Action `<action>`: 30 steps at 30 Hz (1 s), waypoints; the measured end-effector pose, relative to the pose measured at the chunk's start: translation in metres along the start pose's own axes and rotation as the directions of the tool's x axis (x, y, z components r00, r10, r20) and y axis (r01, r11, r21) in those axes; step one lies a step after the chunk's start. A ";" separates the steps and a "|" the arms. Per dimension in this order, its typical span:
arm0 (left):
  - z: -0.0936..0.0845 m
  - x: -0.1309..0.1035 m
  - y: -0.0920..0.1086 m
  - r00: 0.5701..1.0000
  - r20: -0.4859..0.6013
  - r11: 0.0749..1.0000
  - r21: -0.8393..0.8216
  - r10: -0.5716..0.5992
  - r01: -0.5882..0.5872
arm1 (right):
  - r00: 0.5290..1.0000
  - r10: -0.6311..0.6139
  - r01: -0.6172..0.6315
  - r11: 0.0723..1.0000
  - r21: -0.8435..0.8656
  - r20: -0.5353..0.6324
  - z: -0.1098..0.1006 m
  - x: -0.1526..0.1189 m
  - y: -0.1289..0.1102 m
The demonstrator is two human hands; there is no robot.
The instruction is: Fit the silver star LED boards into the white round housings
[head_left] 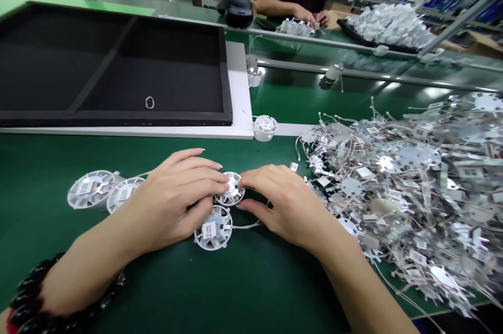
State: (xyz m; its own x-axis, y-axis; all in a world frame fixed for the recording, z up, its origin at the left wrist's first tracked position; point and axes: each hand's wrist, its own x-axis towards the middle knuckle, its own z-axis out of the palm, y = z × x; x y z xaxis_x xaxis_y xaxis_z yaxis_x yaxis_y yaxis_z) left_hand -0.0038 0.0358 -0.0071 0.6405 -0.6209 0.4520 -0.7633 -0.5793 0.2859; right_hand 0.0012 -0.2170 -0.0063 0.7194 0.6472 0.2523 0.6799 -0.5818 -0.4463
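Observation:
Between my hands stands a small round white plastic housing (230, 190) with a spoked top and a shiny metal piece in its middle. My left hand (178, 190) rests its fingertips on the housing's left side and top, fingers close together. At the right rim, the thumb and forefinger of my right hand (281, 195) curl around the same housing. Just in front, a second white housing (213, 229) carries a labelled plate, and a thin cable runs from it toward my right hand. Two more housings, one a white spoked cup (92, 189), stand left of my left hand, which partly covers the nearer one.
A big heap of metal plates with cables (396, 187) covers the right side. A black tray (176, 77) lies on a white board (240, 87). Another housing (265, 128) stands at its corner. Across the bench, a person's hands (312, 17) handle white parts.

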 end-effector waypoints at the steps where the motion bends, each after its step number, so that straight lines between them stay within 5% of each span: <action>1: 0.000 0.000 0.000 1.000 0.004 1.000 0.010 0.003 -0.003 | 1.000 -0.010 0.010 1.000 -0.005 -0.008 0.001 0.000 0.001; 7: -0.013 0.003 0.004 0.979 -0.160 0.992 -0.007 -0.127 0.128 | 0.996 0.074 -0.078 0.993 -0.085 -0.052 0.018 0.007 -0.003; 11: -0.020 0.005 0.010 0.926 -0.270 0.965 -0.089 -0.264 0.249 | 0.997 0.073 -0.075 0.989 0.130 0.026 0.021 0.010 -0.009; 15: -0.012 0.004 0.006 0.977 -0.182 0.993 0.026 -0.112 0.118 | 0.983 0.079 -0.065 0.994 0.089 -0.165 0.019 0.019 0.002; 19: -0.004 0.004 0.000 0.996 -0.085 0.995 0.103 0.009 0.000 | 0.891 0.252 -0.338 0.923 -0.182 -0.377 0.020 0.032 0.026; 22: -0.004 0.003 -0.003 0.999 -0.038 0.992 0.120 0.035 -0.030 | 0.884 0.325 -0.413 0.879 -0.238 -0.335 0.020 0.037 0.040; 30: -0.005 0.004 -0.001 0.999 -0.037 0.992 0.124 -0.016 0.021 | 0.920 0.281 -0.337 0.923 -0.185 -0.273 0.003 0.029 0.035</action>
State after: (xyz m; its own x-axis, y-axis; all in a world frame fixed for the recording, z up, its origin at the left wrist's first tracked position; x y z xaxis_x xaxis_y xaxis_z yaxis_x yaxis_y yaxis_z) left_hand -0.0011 0.0370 -0.0014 0.6492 -0.5916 0.4780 -0.7336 -0.6530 0.1882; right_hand 0.0456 -0.2171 -0.0176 0.8917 0.2973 0.3414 0.4116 -0.8462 -0.3383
